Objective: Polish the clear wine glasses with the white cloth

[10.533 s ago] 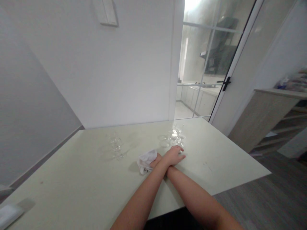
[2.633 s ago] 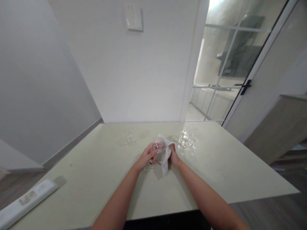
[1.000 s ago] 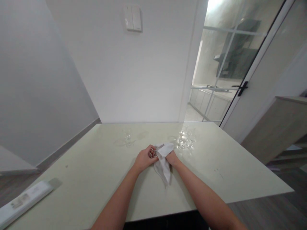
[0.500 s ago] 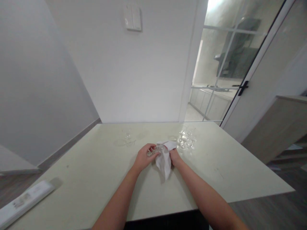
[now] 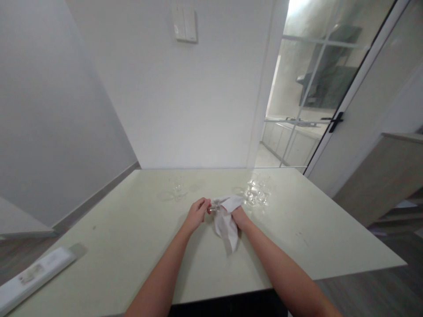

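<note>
Glass (image 5: 214, 208): centre of the frame, between the hands, right end against the cloth; looks light, stiff, slippery and fragile, so the sturdier stem or foot seems the place to hold.
Left hand (image 5: 197, 214): fingers pinched narrow on its left end; which part, can't tell!
Right hand (image 5: 240, 217): holding the cloth, fingertips lost in the folds.
White cloth (image 5: 226, 226): soft, limp, drooping below the grip.
Glass cluster (image 5: 257, 194): right of centre, near the right hand, the knock risk.
Glass at left (image 5: 177, 187): well apart.
White bar (image 5: 36, 274): lower left, out of the way.

Pale table (image 5: 132, 246) with clear glasses (image 5: 257, 193), long white bar (image 5: 36, 277)
</note>
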Available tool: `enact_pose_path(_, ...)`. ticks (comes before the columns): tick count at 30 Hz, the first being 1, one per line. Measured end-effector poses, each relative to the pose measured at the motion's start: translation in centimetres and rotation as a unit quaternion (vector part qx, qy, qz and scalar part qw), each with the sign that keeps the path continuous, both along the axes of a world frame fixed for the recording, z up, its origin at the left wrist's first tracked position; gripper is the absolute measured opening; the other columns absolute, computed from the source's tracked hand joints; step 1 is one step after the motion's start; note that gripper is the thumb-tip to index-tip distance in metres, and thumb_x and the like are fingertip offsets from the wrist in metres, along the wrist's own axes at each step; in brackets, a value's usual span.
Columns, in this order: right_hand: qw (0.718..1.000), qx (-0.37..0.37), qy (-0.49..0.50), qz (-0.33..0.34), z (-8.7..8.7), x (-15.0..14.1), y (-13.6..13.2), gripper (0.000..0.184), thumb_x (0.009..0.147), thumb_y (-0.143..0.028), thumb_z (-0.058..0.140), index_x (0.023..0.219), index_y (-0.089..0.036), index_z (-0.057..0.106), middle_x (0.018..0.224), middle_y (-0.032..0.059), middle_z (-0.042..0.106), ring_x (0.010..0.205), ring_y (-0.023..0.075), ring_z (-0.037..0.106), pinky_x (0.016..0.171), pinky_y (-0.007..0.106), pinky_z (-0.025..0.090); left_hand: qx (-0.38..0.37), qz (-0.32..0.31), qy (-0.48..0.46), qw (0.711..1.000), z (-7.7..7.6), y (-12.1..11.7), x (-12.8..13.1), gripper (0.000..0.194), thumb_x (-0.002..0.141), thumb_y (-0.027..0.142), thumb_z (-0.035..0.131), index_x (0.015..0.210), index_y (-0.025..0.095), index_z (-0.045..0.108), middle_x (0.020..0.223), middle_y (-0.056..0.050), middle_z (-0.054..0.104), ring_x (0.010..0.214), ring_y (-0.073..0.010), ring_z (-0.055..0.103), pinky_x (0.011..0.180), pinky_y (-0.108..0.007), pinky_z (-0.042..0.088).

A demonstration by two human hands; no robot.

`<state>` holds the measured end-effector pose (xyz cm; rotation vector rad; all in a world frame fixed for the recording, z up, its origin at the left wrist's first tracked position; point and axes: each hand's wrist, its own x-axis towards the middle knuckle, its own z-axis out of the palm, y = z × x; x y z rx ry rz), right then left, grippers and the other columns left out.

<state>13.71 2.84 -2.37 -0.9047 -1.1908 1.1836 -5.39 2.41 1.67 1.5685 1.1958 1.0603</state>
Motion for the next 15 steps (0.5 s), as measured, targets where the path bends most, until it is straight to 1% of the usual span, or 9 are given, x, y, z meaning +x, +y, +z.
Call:
enact_pose_path(2, 0.999, 0.02, -0.042, 0.005, 0.2, 0.0, -0.2, 0.027, 0.061, -0.034, 0.078, 0.084, -0.021, 0.071, 0.097, 0.0084, 0.075, 0.093, 0.0258, 0.067, 0.097, 0.045, 0.049, -0.101, -0.005, -0.041, 0.994, -0.2, 0.4, -0.2, 0.051, 0.084, 0.067, 0.042, 0.079, 0.017, 0.055, 0.063, 0.001, 0.059, 0.035, -0.0064, 0.032, 0.038, -0.022, 0.021)
enact_pose_path(3, 0.998, 0.024, -0.058, 0.013, 0.2, 0.0, -0.3, 0.026, 0.06, -0.034, 0.079, 0.081, -0.022, 0.07, 0.092, 0.008, 0.075, 0.09, 0.0263, 0.067, 0.095, 0.046, 0.05, -0.14, -0.006, -0.053, 0.989, -0.3, 0.5, -0.3, 0.054, 0.083, 0.068, 0.04, 0.08, 0.017, 0.055, 0.062, 0.001, 0.059, 0.033, -0.0057, 0.029, 0.037, -0.021, 0.018)
enact_pose_path(4, 0.997, 0.028, -0.069, 0.023, 0.3, 0.0, -0.4, 0.025, 0.059, -0.034, 0.08, 0.079, -0.022, 0.07, 0.089, 0.0073, 0.075, 0.088, 0.0266, 0.067, 0.093, 0.047, 0.051, -0.165, -0.005, -0.061, 0.984, -0.4, 0.7, -0.4, 0.056, 0.082, 0.07, 0.04, 0.081, 0.017, 0.055, 0.062, 0.001, 0.059, 0.032, -0.0053, 0.028, 0.037, -0.021, 0.016)
enact_pose_path(5, 0.996, 0.032, -0.075, 0.031, 0.3, -0.1, -0.5, 0.025, 0.059, -0.035, 0.08, 0.079, -0.023, 0.07, 0.087, 0.0065, 0.075, 0.087, 0.0268, 0.067, 0.092, 0.048, 0.052, -0.174, -0.002, -0.066, 0.982, -0.4, 0.8, -0.4, 0.057, 0.082, 0.071, 0.039, 0.081, 0.016, 0.055, 0.062, 0.001, 0.059, 0.032, -0.0051, 0.028, 0.036, -0.021, 0.015)
enact_pose_path(6, 0.996, 0.036, -0.078, 0.034, 0.3, -0.1, -0.5, 0.025, 0.06, -0.035, 0.08, 0.08, -0.024, 0.071, 0.086, 0.0058, 0.075, 0.087, 0.027, 0.067, 0.092, 0.049, 0.052, -0.166, 0.006, -0.069, 0.984, -0.4, 0.9, -0.5, 0.058, 0.081, 0.072, 0.039, 0.081, 0.016, 0.055, 0.062, 0.0, 0.059, 0.033, -0.0052, 0.029, 0.037, -0.021, 0.016)
enact_pose_path(8, 0.996, 0.041, -0.079, 0.03, 0.3, -0.1, -0.4, 0.024, 0.061, -0.035, 0.078, 0.081, -0.025, 0.071, 0.087, 0.0054, 0.075, 0.089, 0.0274, 0.067, 0.095, 0.049, 0.051, -0.111, 0.02, -0.067, 0.991, -0.2, 0.8, -0.4, 0.058, 0.082, 0.072, 0.04, 0.081, 0.017, 0.054, 0.063, 0.001, 0.058, 0.035, -0.0058, 0.032, 0.038, -0.021, 0.02)
enact_pose_path(11, 0.997, 0.043, -0.066, 0.008, 0.2, 0.0, -0.1, 0.023, 0.067, -0.037, 0.073, 0.086, -0.024, 0.071, 0.099, 0.0071, 0.075, 0.099, 0.0273, 0.066, 0.103, 0.047, 0.045, 0.015, 0.029, -0.037, 0.999, 0.2, 0.3, -0.2, 0.049, 0.086, 0.065, 0.043, 0.084, 0.018, 0.053, 0.071, 0.001, 0.058, 0.043, -0.0074, 0.04, 0.044, -0.022, 0.03)
enact_pose_path(13, 0.999, 0.023, -0.042, -0.01, 0.0, 0.0, 0.2, 0.028, 0.072, -0.04, 0.067, 0.094, -0.023, 0.071, 0.109, 0.0078, 0.073, 0.108, 0.0266, 0.064, 0.107, 0.046, 0.042, 0.11, 0.031, 0.012, 0.993, 0.4, -0.4, -0.1, 0.04, 0.087, 0.058, 0.049, 0.093, 0.019, 0.054, 0.081, 0.0, 0.06, 0.054, -0.0094, 0.047, 0.054, -0.023, 0.039)
enact_pose_path(15, 1.0, -0.018, -0.017, -0.019, -0.3, 0.0, 0.4, 0.032, 0.075, -0.043, 0.064, 0.099, -0.022, 0.069, 0.114, 0.0076, 0.072, 0.112, 0.0263, 0.062, 0.107, 0.046, 0.042, 0.198, 0.018, 0.073, 0.977, 0.5, -1.0, 0.0, 0.035, 0.087, 0.05, 0.053, 0.103, 0.02, 0.054, 0.091, -0.003, 0.061, 0.066, -0.0116, 0.052, 0.065, -0.025, 0.043)
